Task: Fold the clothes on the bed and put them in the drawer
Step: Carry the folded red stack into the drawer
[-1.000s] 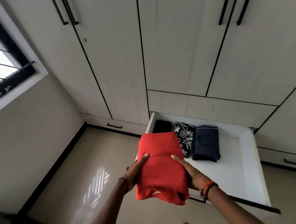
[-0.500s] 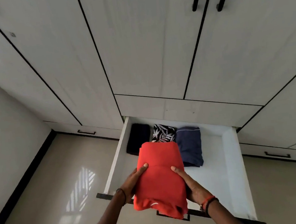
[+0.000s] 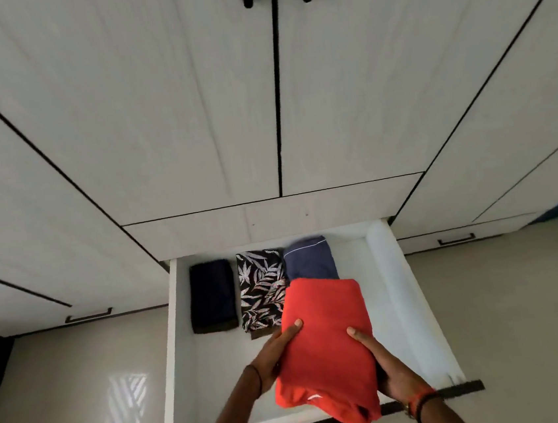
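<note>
Fingers (image 3: 291, 329) of the left hand (image 3: 272, 360) grip the left edge of the folded red cloth (image 3: 326, 344), thumb on top. The right hand (image 3: 391, 371) clasps the right edge the same way. Half a second ago the cloth hung at the front of the drawer (image 3: 406, 301) and masked much of the leaf fold (image 3: 261, 289). Now it is further right and deeper over the open drawer, covering the near end of the navy fold (image 3: 308, 258). A black fold (image 3: 212, 295) lies leftmost, just beside the leaf fold. The fingers under the cloth are hidden, and whether the cloth touches the drawer bottom cannot be told. Both forearms are cut off at the lower edge
</note>
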A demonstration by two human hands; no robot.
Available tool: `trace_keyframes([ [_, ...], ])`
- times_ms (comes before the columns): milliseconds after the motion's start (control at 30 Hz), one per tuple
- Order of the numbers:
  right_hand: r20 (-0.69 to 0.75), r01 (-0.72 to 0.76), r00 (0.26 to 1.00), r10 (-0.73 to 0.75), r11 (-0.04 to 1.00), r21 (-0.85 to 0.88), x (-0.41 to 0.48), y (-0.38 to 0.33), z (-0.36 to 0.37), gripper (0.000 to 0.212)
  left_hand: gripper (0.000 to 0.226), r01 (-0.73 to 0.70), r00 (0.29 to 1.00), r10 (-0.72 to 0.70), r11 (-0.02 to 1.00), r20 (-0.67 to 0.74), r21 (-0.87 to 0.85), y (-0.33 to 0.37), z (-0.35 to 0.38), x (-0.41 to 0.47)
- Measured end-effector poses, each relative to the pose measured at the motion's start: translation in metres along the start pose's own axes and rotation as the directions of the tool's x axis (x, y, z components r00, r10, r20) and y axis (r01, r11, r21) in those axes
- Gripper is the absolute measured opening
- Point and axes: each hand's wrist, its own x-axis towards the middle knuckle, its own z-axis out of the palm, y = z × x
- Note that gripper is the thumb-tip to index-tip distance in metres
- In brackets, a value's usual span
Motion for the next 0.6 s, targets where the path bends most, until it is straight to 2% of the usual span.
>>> trace_keyframes([
  [100, -0.054, 0.031, 0.998, -0.027, 0.997, 0.068, 0.002, -0.005, -0.019, 0.096, 0.075, 0.041, 0.999, -0.043, 0.995, 0.020, 0.090, 0.010, 0.015, 0.018],
  [167, -0.064, 0.052, 0.997, -0.046, 0.994, 0.096, 0.005, -0.010, -0.037, 0.087, 0.066, 0.055, 0.997, -0.061, 0.991, 0.040, 0.119, 0.017, 0.029, 0.034],
  [300, -0.097, 0.063, 0.994, -0.052, 0.991, 0.115, 0.026, -0.023, -0.078, 0.084, 0.057, 0.099, 0.993, -0.108, 0.983, 0.050, 0.153, 0.028, 0.060, 0.074],
  [500, -0.103, 0.125, 0.988, -0.117, 0.990, 0.071, 0.084, -0.055, -0.147, 0.075, 0.082, 0.164, 0.986, -0.163, 0.984, -0.029, 0.065, 0.029, 0.098, 0.155],
  [600, -0.097, 0.144, 0.985, -0.140, 0.989, 0.032, 0.124, -0.072, -0.181, 0.082, 0.089, 0.158, 0.984, -0.159, 0.987, -0.079, -0.010, 0.027, 0.116, 0.204],
])
